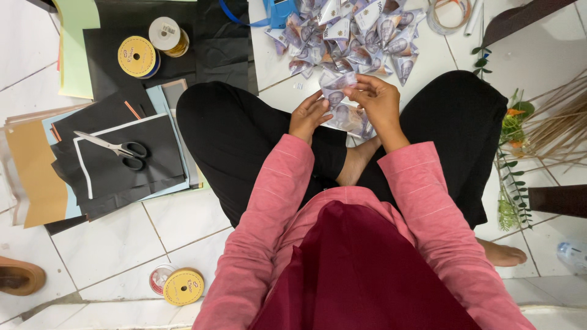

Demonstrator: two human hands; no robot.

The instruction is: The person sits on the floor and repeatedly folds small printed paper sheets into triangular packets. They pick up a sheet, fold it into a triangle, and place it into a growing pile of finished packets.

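2 hands (309,116) (376,101); 1 scissors (116,148); 3 yellow-capped ribbon spools (138,57) (169,35) (182,286); folded banknote cones (354,36), too many to count.

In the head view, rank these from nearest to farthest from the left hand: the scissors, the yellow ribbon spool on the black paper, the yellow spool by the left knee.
From the left hand:
1. Scissors, on black paper, left.
2. Yellow ribbon spool on the black paper, upper left; close to the scissors' distance.
3. Yellow spool by the left knee, on the floor tiles, lower left.

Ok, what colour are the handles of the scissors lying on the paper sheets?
Black, with silver blades; the scissors show best in the head view, on black paper.
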